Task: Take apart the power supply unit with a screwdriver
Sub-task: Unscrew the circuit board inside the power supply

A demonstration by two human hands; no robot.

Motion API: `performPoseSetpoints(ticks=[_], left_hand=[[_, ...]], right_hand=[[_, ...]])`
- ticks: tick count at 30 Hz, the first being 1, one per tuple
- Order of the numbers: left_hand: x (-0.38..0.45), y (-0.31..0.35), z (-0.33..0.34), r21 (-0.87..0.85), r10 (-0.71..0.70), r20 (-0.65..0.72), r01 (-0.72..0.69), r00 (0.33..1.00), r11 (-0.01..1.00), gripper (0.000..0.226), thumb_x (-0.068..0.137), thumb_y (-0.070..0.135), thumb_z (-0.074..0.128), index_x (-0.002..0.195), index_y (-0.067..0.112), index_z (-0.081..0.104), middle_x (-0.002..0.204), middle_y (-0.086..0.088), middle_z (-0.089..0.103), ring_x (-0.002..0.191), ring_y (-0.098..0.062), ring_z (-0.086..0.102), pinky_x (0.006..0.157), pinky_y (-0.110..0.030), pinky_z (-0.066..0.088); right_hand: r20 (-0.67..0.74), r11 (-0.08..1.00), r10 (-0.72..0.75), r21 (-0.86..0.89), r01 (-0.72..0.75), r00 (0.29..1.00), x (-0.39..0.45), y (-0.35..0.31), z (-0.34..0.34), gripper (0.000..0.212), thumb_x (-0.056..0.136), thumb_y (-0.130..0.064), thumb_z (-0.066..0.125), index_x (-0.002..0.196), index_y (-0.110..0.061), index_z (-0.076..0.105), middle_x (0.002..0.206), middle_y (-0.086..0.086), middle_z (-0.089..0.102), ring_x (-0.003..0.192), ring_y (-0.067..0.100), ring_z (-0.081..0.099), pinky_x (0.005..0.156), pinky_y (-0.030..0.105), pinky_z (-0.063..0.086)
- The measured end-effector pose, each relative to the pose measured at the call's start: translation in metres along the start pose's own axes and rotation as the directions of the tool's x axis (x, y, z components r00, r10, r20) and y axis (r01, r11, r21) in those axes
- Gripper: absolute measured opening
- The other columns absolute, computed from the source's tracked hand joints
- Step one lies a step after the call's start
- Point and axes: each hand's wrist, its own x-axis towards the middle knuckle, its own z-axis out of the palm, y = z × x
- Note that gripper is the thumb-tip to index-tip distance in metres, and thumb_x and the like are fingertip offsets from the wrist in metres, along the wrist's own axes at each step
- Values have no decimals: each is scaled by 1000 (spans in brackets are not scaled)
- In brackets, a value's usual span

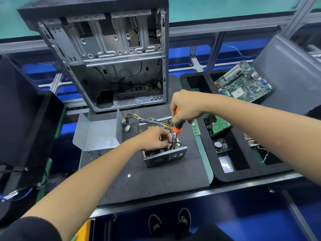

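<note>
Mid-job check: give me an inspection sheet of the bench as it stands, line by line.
Surface: dark foam mat on the bench.
Job's things: open grey metal power supply unit; orange-and-black screwdriver upright, tip inside it; its bent grey metal cover lies beside it.
Clutter: small black screws by the cover.
Grippers: left hand reaches among the unit's wires; right hand grips the screwdriver.
Cables: multicoloured wire bundle trailing from the unit.
Surroundings: empty computer case behind; black foam tray holding a green motherboard.

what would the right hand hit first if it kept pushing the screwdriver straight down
Most likely the wire bundle and the board inside the open power supply unit; the right hand aims the screwdriver there, though depth is unclear.
</note>
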Motion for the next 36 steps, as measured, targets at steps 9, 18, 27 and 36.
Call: performPoseSetpoints(ticks=[9,18,27,36], left_hand=[[0,-4,-3,3,44,57,-44,997,999,17,87,8,66,102,16,69,81,11,60,67,10,51,66,-3,37],[-4,-3,-4,-44,19,66,-16,998,999,5,88,3,63,91,5,67,91,-6,69,72,-9,53,68,-19,43],[-8,-10,-15,-181,-117,-133,92,984,979,17,89,1,58,78,13,62,69,-3,62,51,-7,57,51,-18,45],[-29,-19,-70,-286,-233,-538,85,810,955,21,82,-1,62,75,16,71,59,1,64,55,-17,59,57,-26,51]], right_hand=[[-82,994,-15,111,24,997,-4,1,-26,12,74,-18,68,69,-8,73,61,7,71,40,12,61,42,15,44],[-80,989,-21,145,33,997,-3,-1,-28,13,75,-15,67,72,-4,73,64,10,72,40,11,60,43,17,45],[-145,982,-47,175,73,988,6,-2,-37,7,75,-14,69,73,-8,72,67,9,72,45,13,62,43,17,45],[-186,939,-86,313,142,979,31,-14,-44,8,77,-10,79,75,-8,71,65,2,73,59,17,72,56,23,57]])
